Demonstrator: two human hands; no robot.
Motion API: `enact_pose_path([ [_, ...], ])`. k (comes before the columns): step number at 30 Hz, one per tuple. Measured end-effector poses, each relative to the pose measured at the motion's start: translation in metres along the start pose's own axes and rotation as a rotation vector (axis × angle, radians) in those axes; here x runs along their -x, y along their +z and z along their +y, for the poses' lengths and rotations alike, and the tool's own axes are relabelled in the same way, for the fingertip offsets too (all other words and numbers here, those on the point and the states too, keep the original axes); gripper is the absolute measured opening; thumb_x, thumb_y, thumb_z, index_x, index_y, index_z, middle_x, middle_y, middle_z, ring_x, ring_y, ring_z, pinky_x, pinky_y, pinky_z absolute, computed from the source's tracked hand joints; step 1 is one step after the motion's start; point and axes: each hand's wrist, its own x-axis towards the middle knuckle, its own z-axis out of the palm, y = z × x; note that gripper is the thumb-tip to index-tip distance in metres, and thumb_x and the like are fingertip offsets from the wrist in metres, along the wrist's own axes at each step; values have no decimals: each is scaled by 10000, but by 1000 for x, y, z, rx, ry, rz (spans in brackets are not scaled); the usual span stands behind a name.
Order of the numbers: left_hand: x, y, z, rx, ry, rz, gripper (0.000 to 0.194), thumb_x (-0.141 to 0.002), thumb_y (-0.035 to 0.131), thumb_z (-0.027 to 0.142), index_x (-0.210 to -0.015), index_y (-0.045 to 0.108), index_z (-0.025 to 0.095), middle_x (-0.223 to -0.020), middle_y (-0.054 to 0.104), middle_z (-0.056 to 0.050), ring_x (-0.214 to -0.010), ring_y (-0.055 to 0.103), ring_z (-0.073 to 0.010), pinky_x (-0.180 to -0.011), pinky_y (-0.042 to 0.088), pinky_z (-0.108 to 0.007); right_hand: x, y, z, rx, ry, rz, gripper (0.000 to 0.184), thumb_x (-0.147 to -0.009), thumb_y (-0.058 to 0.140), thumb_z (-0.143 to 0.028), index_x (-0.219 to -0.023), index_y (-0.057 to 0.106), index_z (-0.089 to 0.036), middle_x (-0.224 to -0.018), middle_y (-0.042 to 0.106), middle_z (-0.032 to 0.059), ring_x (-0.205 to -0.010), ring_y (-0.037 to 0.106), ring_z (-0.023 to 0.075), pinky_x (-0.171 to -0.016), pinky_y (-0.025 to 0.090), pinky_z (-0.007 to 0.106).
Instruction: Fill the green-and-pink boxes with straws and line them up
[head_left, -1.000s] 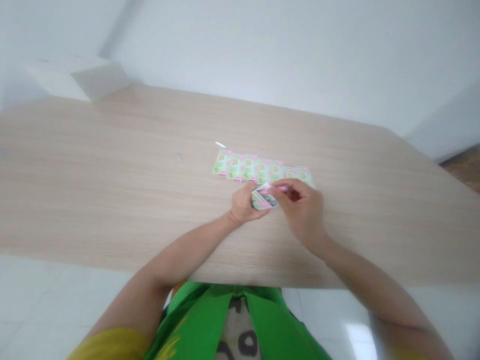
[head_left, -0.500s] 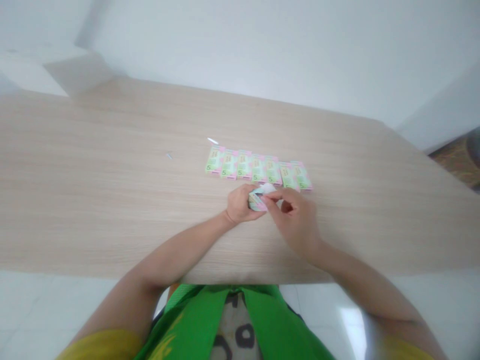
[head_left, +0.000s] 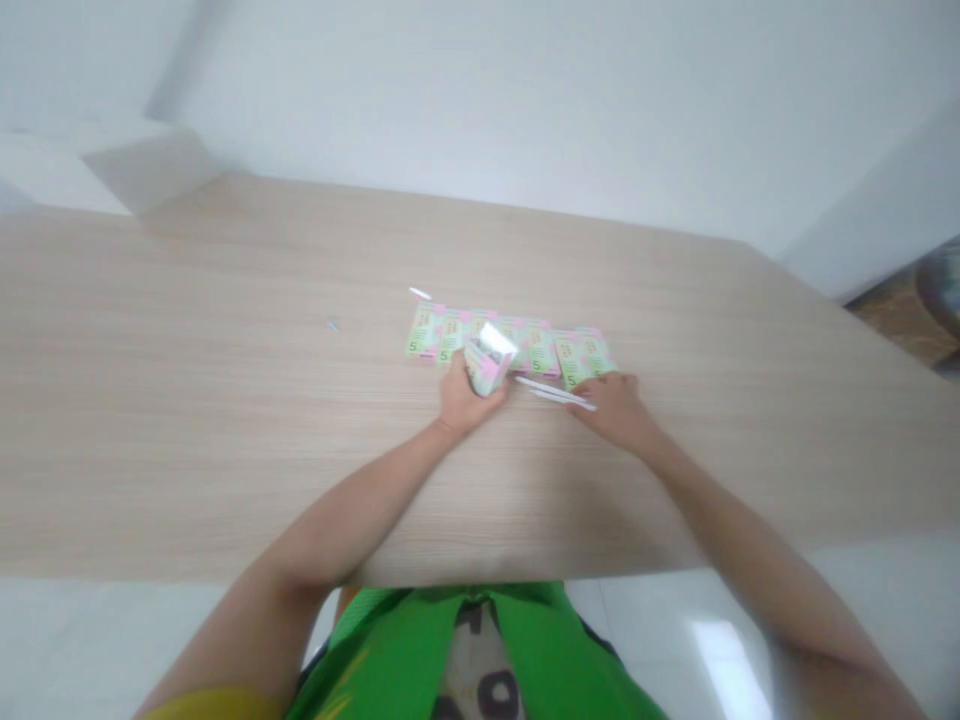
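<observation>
My left hand is closed round a small pink and green box with its white flap up, held just above the wooden table. Behind it lies a row of several matching pink and green boxes side by side. My right hand rests on the table to the right, its fingers closed on thin white sticks that lie in front of the row.
A small white strip lies at the row's far left end, and a tiny scrap sits further left. A white box stands at the table's far left corner. My green apron is at the near edge.
My hands have parted. The right one moved right and down to the table with thin white sticks, and the left one lifted the box toward the row.
</observation>
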Motion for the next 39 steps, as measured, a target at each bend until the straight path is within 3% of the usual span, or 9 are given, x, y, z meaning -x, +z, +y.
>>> enact_pose_path([
  [3,11,1,7,33,54,-86,536,-647,754,383,-1076,490,199,-838,639,-12,-711,645,-175,-625,523,-276,-5,3,-6,100,-60,-133,420,-913,500,-436,-1188,635,-149,-1146,649,157,-1075,570,269,-890,396,351],
  [8,21,0,6,-19,184,-71,637,-609,774,430,-1134,499,196,-915,674,-40,-758,685,-201,-642,553,-298,-22,1,-16,260,-181,-214,454,-934,467,-460,-1303,523,-201,-1095,689,126,-936,662,272,-723,430,316],
  [15,22,-4,2,-78,319,-13,718,-602,776,492,-1192,505,185,-957,699,-72,-804,708,-226,-693,579,-324,-30,0,-15,270,-324,-147,415,-929,452,-452,-1185,522,-132,-1081,685,155,-871,681,274,-654,411,296],
  [20,22,-3,3,-83,355,7,709,-607,768,510,-1182,515,182,-948,702,-77,-811,713,-234,-703,585,-333,-18,6,-8,330,-336,-196,473,-926,443,-427,-1288,491,-126,-983,701,163,-821,684,294,-670,432,328],
  [26,22,-2,2,-74,351,5,714,-603,777,488,-1191,509,182,-943,692,-66,-817,705,-225,-709,581,-326,-10,13,-10,354,-320,-250,336,-855,482,-316,-1048,630,-84,-936,702,196,-849,684,327,-699,458,366],
  [30,21,-5,4,-78,374,-29,694,-608,776,484,-1175,512,184,-961,687,-71,-847,705,-240,-724,581,-349,-2,9,-20,267,-350,-273,278,-812,501,-302,-973,647,-128,-921,709,162,-831,679,298,-670,443,340],
  [34,19,-6,5,-43,447,-23,656,-621,774,471,-1151,521,179,-949,684,-73,-847,707,-260,-706,588,-374,21,-12,-30,-10,-336,-65,171,-790,502,-262,-875,604,-154,-743,666,83,-641,607,197,-588,393,289],
  [36,19,-6,5,-42,460,-23,646,-628,766,482,-1148,524,184,-934,686,-72,-835,709,-263,-697,591,-379,39,-31,-36,-303,-343,123,87,-786,520,-260,-783,549,-178,-602,566,7,-510,501,129,-525,358,258],
  [39,19,-5,3,-54,467,-27,648,-629,748,533,-1135,530,192,-917,691,-74,-827,712,-268,-694,595,-387,64,-60,-53,-733,-322,451,161,-846,562,-340,-778,516,-201,-600,496,-41,-453,406,79,-432,301,219],
])
